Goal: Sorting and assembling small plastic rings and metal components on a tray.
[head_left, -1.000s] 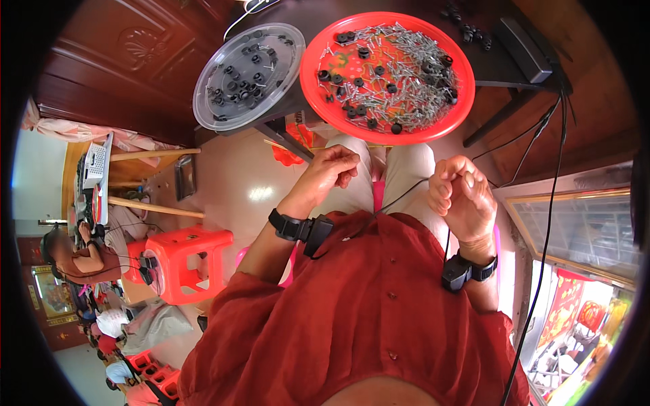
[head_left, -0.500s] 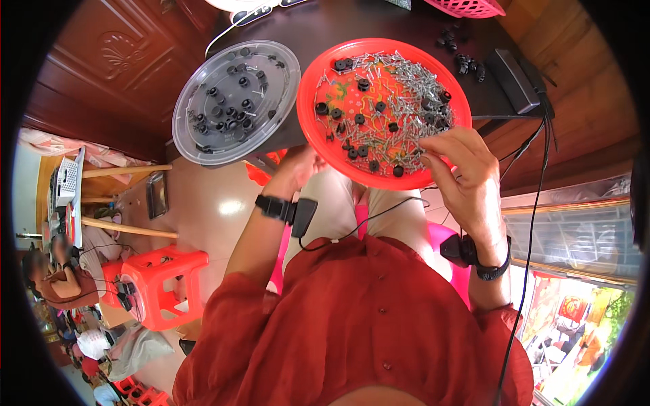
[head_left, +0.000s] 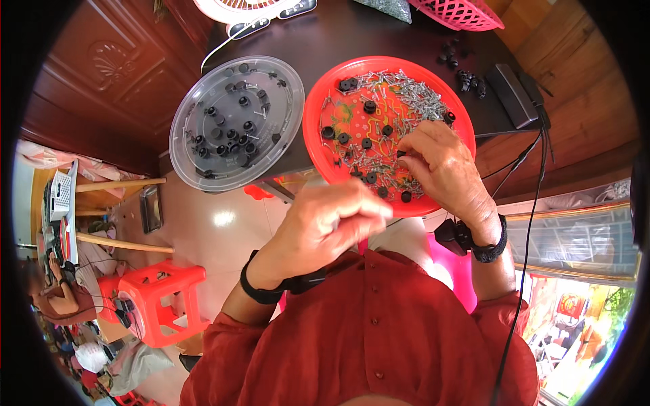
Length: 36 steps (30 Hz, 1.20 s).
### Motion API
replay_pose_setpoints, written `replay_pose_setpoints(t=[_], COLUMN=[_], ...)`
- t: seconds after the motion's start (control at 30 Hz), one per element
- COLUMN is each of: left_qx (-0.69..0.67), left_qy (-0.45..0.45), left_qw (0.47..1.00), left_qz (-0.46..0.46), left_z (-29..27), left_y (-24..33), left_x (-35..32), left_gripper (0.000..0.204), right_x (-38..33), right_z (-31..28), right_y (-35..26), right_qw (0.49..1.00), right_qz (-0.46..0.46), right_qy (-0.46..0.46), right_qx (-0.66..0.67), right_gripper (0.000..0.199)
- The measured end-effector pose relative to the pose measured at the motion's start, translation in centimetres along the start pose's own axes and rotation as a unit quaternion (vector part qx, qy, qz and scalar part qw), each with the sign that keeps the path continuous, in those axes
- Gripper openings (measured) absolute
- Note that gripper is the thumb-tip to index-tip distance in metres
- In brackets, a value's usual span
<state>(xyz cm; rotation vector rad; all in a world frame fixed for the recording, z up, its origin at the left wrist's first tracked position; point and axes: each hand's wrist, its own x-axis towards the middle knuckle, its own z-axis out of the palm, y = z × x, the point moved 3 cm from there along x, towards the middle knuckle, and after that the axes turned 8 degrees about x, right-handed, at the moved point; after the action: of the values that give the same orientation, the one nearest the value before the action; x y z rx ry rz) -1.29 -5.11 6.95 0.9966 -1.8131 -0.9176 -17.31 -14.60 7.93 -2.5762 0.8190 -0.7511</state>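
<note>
Head view: right hand [head_left: 441, 166] over the red tray [head_left: 312, 128], thumb and fingertips bent at a black part [head_left: 401, 154]; can't tell if gripped. Loose silver fasteners [head_left: 423, 101] lie beyond and below its fingers. Left hand [head_left: 325, 223] blurred, half-curled, by the tray's near edge; can't tell if holding anything. Clear tray [head_left: 281, 111] lies beyond it, leftward.
</note>
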Motion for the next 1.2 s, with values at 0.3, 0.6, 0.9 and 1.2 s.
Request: replay_pose_setpoints(t=[0.3, 0.6, 0.9, 1.2], left_qx=[0.376, 0.442, 0.287, 0.153], left_qy=[0.066, 0.046, 0.117, 0.173], left_qw=[0.924, 0.894, 0.95, 0.973], left_qz=[-0.008, -0.056, -0.043, -0.011], left_z=[1.0, 2.1, 1.6, 1.6], left_y=[-0.8, -1.7, -2.2, -2.7], left_x=[4.1, 5.8, 6.3, 6.7], left_gripper=[0.017, 0.009, 0.01, 0.01], right_x=[-0.7, -2.4, -3.4, -3.8], right_z=[-0.9, -1.5, -1.2, -1.1], right_y=[-0.1, 0.8, 1.2, 0.6], right_qw=[0.992, 0.954, 0.93, 0.91], right_qz=[0.043, 0.142, 0.128, 0.144], right_qy=[0.092, 0.133, 0.177, 0.172], right_qx=[0.079, 0.227, 0.294, 0.348], right_gripper=[0.01, 0.013, 0.015, 0.016])
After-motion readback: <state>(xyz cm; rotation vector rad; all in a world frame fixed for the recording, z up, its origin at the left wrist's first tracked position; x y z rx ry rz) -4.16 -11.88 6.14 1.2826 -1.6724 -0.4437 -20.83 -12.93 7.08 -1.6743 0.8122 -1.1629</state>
